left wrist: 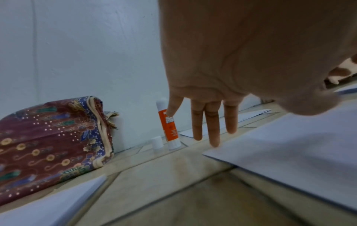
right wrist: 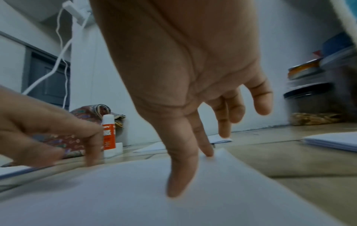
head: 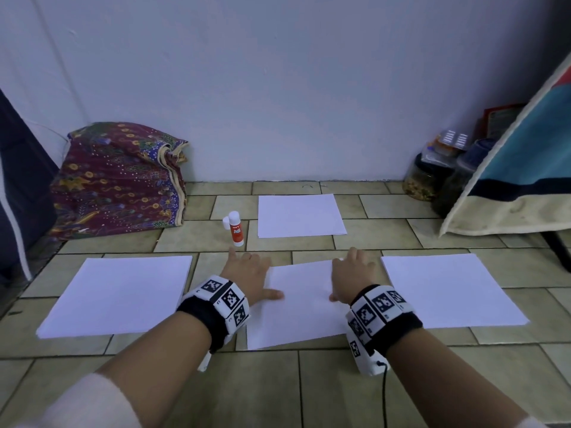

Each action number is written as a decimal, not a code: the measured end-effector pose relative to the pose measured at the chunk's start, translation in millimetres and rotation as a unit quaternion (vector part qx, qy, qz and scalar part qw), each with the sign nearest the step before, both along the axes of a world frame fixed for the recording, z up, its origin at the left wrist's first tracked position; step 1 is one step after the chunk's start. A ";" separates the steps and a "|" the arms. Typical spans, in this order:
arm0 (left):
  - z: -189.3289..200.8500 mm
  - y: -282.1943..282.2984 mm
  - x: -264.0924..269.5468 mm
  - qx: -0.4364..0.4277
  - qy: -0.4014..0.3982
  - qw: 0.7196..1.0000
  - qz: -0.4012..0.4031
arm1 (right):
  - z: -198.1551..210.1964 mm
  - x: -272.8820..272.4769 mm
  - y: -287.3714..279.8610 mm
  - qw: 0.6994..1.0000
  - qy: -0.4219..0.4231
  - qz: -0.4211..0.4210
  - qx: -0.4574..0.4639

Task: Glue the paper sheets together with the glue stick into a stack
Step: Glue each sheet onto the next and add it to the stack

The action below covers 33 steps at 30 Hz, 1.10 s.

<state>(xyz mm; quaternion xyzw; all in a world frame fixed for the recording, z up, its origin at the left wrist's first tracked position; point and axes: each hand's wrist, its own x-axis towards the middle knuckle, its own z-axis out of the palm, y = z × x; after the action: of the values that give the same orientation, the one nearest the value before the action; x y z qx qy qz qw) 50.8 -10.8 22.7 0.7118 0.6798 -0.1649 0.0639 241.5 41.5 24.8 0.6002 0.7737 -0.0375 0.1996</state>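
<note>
Four lots of white paper lie on the tiled floor: a left stack [head: 117, 295], a right stack [head: 451, 291], a far sheet [head: 299, 216] and a slightly skewed middle sheet [head: 299, 307] [right wrist: 135, 191]. My left hand [head: 247, 273] [left wrist: 212, 122] rests at the middle sheet's far left corner, fingers straight, thumb on the paper. My right hand [head: 352, 273] [right wrist: 193, 137] touches its far right corner with a fingertip and the thumb, holding nothing. An orange-and-white glue stick [head: 236, 228] [left wrist: 167, 123] stands upright just beyond my left fingers, its small white cap [head: 226, 223] beside it.
A patterned cloth bundle [head: 120, 180] leans on the wall at far left. Food jars [head: 432, 177] stand in the far right corner, beside a hanging blue-and-cream cloth [head: 525, 180]. A dark object [head: 18, 196] borders the left edge. Bare tiles [head: 309, 387] lie nearest me.
</note>
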 end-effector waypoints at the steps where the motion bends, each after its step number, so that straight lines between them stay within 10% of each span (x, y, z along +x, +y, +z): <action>1: 1.2 -0.7 5.5 0.023 -0.013 1.000 -0.013 | -0.1 -7.9 -1.0 1.000 -0.002 0.000 -0.008; 17: -40.7 1.4 -9.5 -0.068 -0.134 0.989 0.007 | -16.0 -72.4 -16.5 0.963 0.188 0.152 -0.120; 33: -40.6 17.4 -14.5 -0.088 -0.055 0.994 -0.014 | -14.7 -27.8 -4.5 0.968 0.212 0.059 -0.123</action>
<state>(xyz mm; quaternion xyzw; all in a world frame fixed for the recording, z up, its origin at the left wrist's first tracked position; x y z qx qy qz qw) 36.3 6.6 -17.9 0.7208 0.6480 -0.1859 0.1611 213.7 37.0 10.2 0.5027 0.8218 -0.2466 0.1055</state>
